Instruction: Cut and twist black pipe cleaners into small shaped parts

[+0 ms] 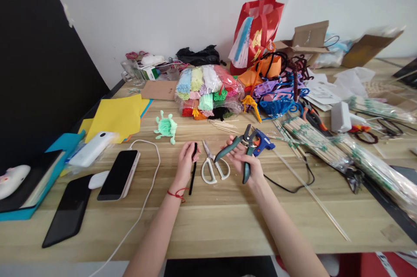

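My left hand is closed on a black pipe cleaner, whose straight end hangs down toward the table. In my right hand is a pair of green-handled pliers or cutters, with the handles spread and the dark jaws pointing up and away. White-handled scissors lie on the table between my hands. Just beyond the right hand rests a blue glue gun, partly hidden by the pliers. A mint-green fuzzy piece with curled tips sits further off to the left.
Bundled pipe cleaners and a red bag stand at the back. Wrapped wooden sticks and a clear glue stick lie to the right. Leftward are a power bank, a phone, a white cable and yellow sheets.
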Demonstrator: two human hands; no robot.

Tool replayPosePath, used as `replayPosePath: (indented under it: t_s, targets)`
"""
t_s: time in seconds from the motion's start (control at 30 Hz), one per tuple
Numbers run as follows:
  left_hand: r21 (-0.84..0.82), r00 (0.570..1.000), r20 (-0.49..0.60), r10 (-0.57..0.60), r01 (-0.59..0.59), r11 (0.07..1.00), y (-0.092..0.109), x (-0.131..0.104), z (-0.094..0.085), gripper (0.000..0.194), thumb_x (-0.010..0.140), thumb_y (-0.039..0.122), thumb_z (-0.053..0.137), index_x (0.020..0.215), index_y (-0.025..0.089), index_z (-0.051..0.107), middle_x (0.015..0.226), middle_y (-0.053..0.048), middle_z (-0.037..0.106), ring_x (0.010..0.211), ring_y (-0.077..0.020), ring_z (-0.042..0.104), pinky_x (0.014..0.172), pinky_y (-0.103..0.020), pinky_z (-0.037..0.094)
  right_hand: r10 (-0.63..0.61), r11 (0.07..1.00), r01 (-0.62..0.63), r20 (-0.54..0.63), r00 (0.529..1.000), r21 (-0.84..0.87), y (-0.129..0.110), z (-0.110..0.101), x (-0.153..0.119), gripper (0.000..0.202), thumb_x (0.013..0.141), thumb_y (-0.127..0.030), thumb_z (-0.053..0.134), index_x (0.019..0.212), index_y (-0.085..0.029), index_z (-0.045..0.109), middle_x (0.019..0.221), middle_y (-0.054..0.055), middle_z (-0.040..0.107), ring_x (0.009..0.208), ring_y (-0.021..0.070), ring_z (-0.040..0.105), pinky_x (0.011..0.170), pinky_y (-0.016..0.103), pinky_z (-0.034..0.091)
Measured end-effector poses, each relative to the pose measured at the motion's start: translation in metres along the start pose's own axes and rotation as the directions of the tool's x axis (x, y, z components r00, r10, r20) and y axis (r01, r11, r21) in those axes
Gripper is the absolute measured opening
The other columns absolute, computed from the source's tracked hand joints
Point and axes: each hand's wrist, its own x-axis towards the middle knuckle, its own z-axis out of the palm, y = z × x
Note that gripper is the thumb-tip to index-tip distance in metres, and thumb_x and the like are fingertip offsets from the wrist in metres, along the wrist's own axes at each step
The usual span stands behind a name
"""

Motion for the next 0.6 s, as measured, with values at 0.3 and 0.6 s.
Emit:
replayPosePath:
  t_s: [0.3,0.6]
  targets:
    - [-0.071,0.999,0.048,-0.020,0.023,0.997,0.006,-0.007,0.002,0.024,0.081,0.040,0.055,0.083,0.020,0.043,0.082,0.001,0.053,0.046,-0.0024,0.031,0.040,-0.016,0.023,0.315,0.949,-0.314,0.194,0.929,-0.033,0.023,0.016,-0.011,0.024,0.066,-0.016,0.066,0.088,-0.018,0.058,0.080,0.004,0.059,0.082,0.0208,0.060,0.085,0.043,0.046]
    - [0.027,0.978,0.205,0.026,-0.033,0.999,0.003,-0.007,0.001,0.020,0.074,0.018,0.059,0.092,0.019,0.050,0.087,-0.001,0.057,0.059,-0.0066,0.047,0.054,-0.020,0.039,0.490,0.871,-0.473,0.151,0.858,-0.135,0.041,0.014,-0.015,0.023,0.077,-0.036,0.064,0.076,-0.016,0.055,0.056,-0.004,0.042,0.051,0.0109,0.045,0.058,0.029,0.043]
